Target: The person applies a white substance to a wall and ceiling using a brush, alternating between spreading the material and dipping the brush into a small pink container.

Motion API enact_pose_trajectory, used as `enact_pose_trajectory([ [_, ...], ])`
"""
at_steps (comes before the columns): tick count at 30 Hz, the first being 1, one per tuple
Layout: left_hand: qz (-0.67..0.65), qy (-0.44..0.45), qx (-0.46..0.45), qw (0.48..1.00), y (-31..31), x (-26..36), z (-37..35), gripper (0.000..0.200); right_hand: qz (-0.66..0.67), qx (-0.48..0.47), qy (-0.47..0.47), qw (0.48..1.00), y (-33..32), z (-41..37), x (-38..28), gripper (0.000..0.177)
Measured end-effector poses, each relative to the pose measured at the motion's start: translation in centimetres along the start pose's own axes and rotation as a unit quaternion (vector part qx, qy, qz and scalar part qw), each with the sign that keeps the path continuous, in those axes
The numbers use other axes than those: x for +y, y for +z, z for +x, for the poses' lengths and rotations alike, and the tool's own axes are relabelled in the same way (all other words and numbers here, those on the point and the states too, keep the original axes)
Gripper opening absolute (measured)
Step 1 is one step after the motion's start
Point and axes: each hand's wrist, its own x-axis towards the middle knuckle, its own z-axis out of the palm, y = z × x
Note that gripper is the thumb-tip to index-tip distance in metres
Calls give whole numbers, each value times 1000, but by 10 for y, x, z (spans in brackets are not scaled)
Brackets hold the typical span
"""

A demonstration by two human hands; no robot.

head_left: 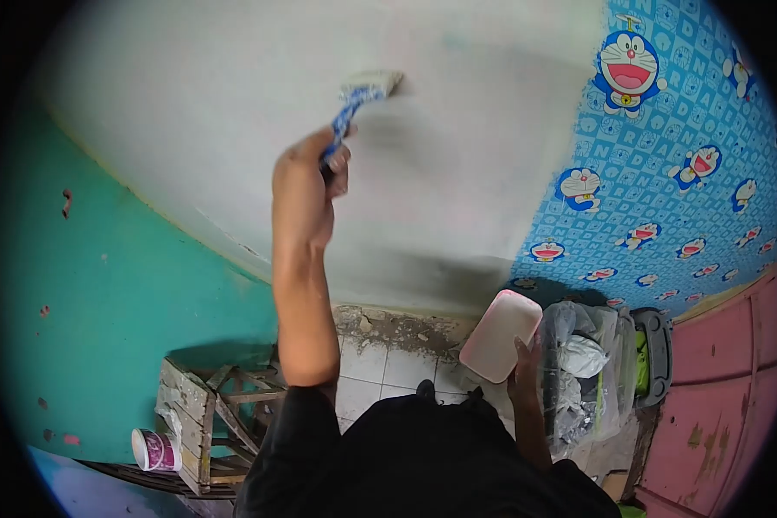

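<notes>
My left hand (315, 164) is raised in front of the pale wall (483, 129), its fingers wrapped round the blue-and-white handle of a paintbrush (358, 102). The wide, light bristles are against or very close to the wall; exact contact is hard to tell. Lower down on the right, my right hand (524, 367) grips the near right edge of a shallow rectangular tray (502, 337) with a pinkish rim and a pale inside. Most of that hand's fingers are hidden beneath the tray.
Blue cartoon wallpaper (578, 190) covers the wall's right part. A green wall (147, 285) stands left. Below it are a worn wooden stand (190, 414) and a paint bucket (154, 451). Plastic-covered items (583, 363) sit right, near a pink door (716, 406). Floor tiles (380, 367) lie below.
</notes>
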Motion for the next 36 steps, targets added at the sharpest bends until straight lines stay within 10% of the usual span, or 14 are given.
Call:
enact_pose_trajectory([
  [9, -52, 72, 14, 996, 4, -23, 8, 32, -16, -15, -5, 1000, -13, -6, -2, 71],
  [23, 87, -33, 27, 995, -64, -443, -101, 34, -24, -27, -19, 999, -29, -10, -1, 67],
  [30, 143, -127, 77, 979, -102, -414, -75, 34, 5, -31, -14, 999, -4, -15, 2, 67],
  [36, -4, -125, 91, 988, -63, -210, -14, 33, -9, -27, -5, 1000, 6, -17, 25, 57],
])
